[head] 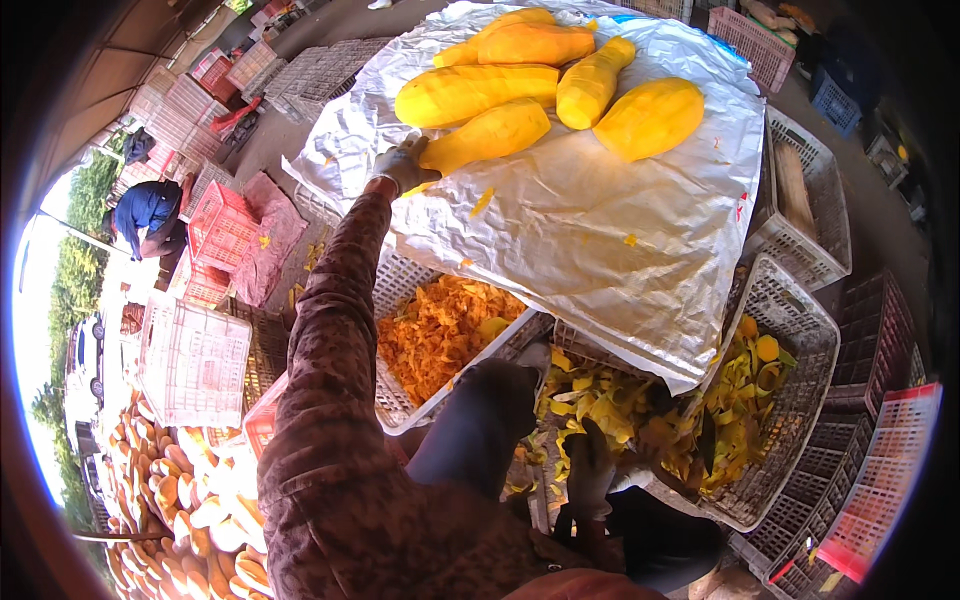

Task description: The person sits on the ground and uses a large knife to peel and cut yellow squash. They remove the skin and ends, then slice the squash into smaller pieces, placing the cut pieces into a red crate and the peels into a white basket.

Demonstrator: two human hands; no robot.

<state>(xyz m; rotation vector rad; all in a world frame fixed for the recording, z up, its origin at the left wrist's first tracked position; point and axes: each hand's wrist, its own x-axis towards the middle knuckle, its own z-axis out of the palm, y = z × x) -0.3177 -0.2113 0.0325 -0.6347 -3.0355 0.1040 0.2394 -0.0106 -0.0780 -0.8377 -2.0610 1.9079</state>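
Note:
My left hand [406, 163], in a pale glove, reaches far forward and grips the near left end of a peeled yellow squash [491, 137]. This squash lies on a table covered with a silvery woven plastic sheet [585, 225]. Beyond it are several more peeled squashes [476, 94], with a thick one [651, 118] at their right. My right hand [591, 476], also gloved, is low by my legs, above yellow peelings [600, 405]. Beside it is a dark, narrow blade-like thing [707, 439]; shadow hides whether the hand holds it.
Orange squash pulp [442, 330] fills a plastic crate left of my knee. Another crate [814, 337] with peelings stands right. Stacked crates [196, 360] and a heap of unpeeled squashes [180, 502] lie left. A person [146, 210] bends over farther off.

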